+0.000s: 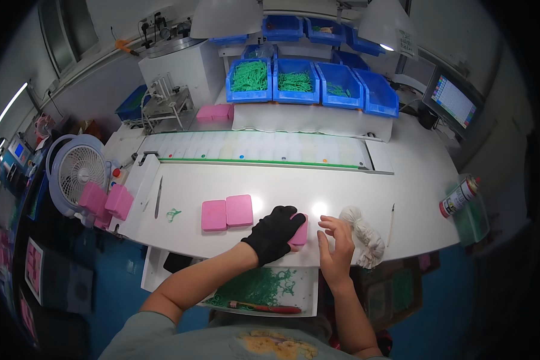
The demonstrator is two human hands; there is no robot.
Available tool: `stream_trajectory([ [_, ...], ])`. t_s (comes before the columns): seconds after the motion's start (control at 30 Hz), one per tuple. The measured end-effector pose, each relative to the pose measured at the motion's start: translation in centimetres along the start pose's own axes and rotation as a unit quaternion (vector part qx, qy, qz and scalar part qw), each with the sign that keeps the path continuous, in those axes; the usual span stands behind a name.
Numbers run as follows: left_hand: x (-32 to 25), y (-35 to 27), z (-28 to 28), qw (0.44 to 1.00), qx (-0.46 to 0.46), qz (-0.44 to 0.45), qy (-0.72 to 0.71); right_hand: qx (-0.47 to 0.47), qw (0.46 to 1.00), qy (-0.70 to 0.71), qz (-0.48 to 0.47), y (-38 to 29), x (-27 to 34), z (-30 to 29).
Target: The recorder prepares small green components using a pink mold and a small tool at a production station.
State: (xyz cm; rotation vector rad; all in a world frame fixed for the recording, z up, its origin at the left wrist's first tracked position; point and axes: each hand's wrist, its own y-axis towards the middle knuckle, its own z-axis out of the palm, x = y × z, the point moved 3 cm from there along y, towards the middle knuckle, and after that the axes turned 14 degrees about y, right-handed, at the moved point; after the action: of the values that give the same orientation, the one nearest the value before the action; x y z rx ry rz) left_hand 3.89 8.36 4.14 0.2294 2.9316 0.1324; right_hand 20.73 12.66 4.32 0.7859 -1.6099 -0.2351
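My left hand (274, 234), in a black glove with a bare thumb tip, grips a pink rectangular block (301, 233) low over the white worktable. The glove covers the block's left side. To the right of it, my bare right hand (337, 245) is raised with its fingers apart and nothing in them. Two more pink blocks, one left (213, 215) and one right (240, 210), lie edge to edge on the table left of the glove. A bundled off-white cloth (364, 236) rests just right of my right hand.
Tweezers (158, 198) and green scraps (173, 215) lie left; a thin pointed tool (390, 225) lies right. Below the table edge, an open drawer (312, 292) holds green pieces and a red-handled brush (270, 308). Behind stand a long light panel (261, 146) and blue bins (295, 96).
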Motion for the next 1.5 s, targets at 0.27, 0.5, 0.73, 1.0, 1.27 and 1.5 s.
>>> stream_trajectory([
  [0.27, 5.8, 8.9, -0.9, 0.995, -0.092, 0.011, -0.034, -0.033, 0.999, -0.019, 0.009, -2.6, -1.3, -1.2],
  [0.5, 12.1, 17.2, -1.1, 0.995, -0.08, -0.04, -0.039, -0.017, 0.997, -0.067, -0.027, -2.6, -1.5, -0.9],
  [0.73, 15.8, 18.7, 0.2, 0.994, -0.086, -0.061, -0.023, -0.009, 0.996, -0.081, -0.037, -2.2, -1.6, -0.8],
  [1.0, 13.8, 17.8, -1.5, 0.989, -0.078, -0.071, -0.1, -0.005, 0.995, -0.091, -0.033, -2.2, -1.4, -0.4],
  [1.27, 12.0, 19.0, -0.8, 0.991, -0.093, -0.029, -0.092, 0.002, 0.994, -0.103, -0.041, -2.3, -1.5, -0.9],
  [1.5, 17.8, 12.6, -3.8, 0.988, -0.089, -0.098, -0.076, 0.018, 0.994, -0.101, -0.039, -2.5, -1.6, 0.1],
])
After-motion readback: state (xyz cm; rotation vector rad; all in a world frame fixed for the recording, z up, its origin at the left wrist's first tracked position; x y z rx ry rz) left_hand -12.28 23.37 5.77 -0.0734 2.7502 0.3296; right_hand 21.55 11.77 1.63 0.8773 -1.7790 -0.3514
